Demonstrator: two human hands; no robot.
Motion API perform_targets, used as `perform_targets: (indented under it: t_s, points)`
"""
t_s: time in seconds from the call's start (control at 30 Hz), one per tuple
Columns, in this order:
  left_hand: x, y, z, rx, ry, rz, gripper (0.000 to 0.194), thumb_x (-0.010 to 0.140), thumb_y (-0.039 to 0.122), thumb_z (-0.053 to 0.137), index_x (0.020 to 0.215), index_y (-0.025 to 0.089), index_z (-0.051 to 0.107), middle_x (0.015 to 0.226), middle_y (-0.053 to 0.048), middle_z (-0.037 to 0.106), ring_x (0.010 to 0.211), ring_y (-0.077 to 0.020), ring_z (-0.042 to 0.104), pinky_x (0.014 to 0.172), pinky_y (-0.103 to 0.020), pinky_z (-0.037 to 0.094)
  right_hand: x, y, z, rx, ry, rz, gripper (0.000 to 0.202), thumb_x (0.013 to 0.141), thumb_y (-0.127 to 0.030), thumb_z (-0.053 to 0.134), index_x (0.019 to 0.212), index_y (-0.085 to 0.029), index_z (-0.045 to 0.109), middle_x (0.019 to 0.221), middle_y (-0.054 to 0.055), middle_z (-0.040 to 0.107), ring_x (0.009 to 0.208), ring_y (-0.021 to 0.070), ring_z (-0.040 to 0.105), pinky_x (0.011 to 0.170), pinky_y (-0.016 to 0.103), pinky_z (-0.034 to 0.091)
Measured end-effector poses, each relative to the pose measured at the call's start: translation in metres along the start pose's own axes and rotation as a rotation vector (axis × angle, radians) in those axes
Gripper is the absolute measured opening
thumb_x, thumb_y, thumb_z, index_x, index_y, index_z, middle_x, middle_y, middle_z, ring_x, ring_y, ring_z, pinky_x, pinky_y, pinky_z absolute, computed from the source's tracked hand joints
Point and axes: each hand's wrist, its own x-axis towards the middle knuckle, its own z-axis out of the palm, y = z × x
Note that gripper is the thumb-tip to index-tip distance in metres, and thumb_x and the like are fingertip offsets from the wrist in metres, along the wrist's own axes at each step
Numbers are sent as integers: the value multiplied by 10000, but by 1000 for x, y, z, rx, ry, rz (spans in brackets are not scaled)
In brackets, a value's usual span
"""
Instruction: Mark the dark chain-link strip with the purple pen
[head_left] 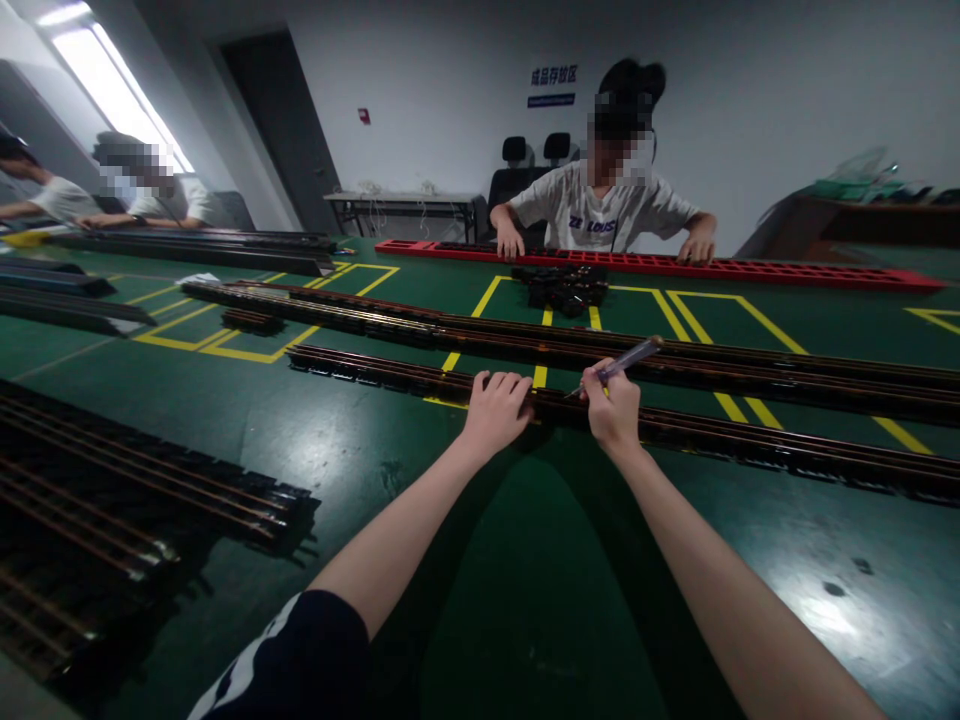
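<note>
Along one black rail (556,407), the left hand (497,408) rests half-open, the right hand (615,410) grips one tool (628,359).

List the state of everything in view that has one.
Right hand: closed around slim tool
Slim tool: tilted, tip down at dark strip
Left hand: laid on dark strip, fingers bent
Dark strip: lying flat
Red frame: flat, under co-worker's hands
Black parts: heaped
Door: apparently shut

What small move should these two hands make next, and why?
Perhaps push the slim tool slightly toward the long dark strip: the right hand holds it, tip angled down at the strip, and the left hand rests there, apparently steadying it.
</note>
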Motion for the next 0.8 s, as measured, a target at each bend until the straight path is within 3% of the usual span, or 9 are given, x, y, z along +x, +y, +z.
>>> perform_targets:
  t_s: [0.3, 0.8]
  points:
    - [0, 1, -2, -7, -23, -10, 321, 877, 214, 471, 1177, 228, 586, 1187, -64, 650, 1127, -234, 546, 1030, -461, 325, -1, 6, 3, -76, -54, -33, 369, 854, -540, 407, 702, -218, 502, 538, 32, 582, 515, 198, 576, 574, 313, 434]
    - [0, 1, -2, 4, -21, -1, 318, 883, 206, 463, 1179, 214, 580, 1190, -62, 648, 1129, -230, 549, 1034, -462, 331, 0, -1, 1, 0, -60, -17, 351, 862, -528, 433, 708, -219, 495, 540, 29, 604, 507, 200, 589, 556, 317, 439]
